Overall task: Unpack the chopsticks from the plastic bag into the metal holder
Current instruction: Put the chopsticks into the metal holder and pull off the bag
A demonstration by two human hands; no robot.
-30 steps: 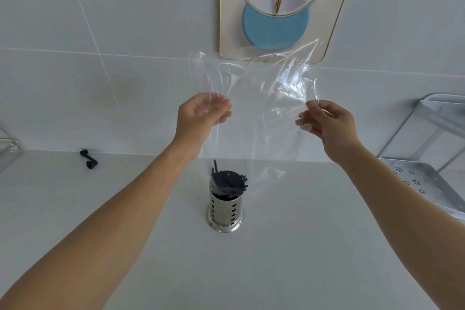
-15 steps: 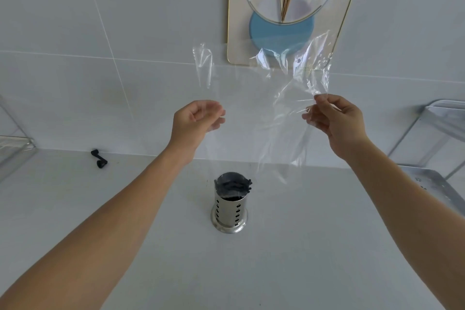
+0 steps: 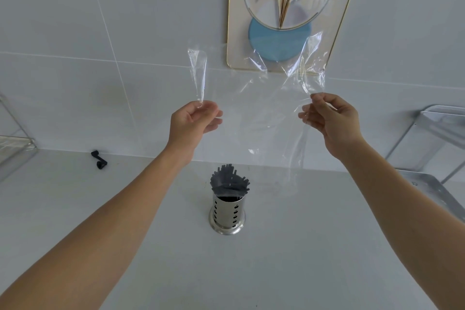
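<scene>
A perforated metal holder [image 3: 227,215] stands upright on the white counter [image 3: 289,259], with a bundle of dark chopsticks [image 3: 229,181] sticking out of its top. High above it I hold a clear plastic bag [image 3: 254,108] spread out, and it looks empty. My left hand [image 3: 192,124] pinches the bag's left corner. My right hand [image 3: 329,118] pinches its right edge. The bag's lower end hangs just above and behind the chopsticks.
A small black clip-like object [image 3: 99,160] lies by the wall at the left. A metal rack [image 3: 432,158] stands at the right edge and a clear rack [image 3: 12,143] at the left edge. A framed picture [image 3: 289,12] hangs on the tiled wall.
Both hands have lifted the bag slightly and pulled it wider apart. The bag's lower end has come off the chopsticks, which stay in the holder.
</scene>
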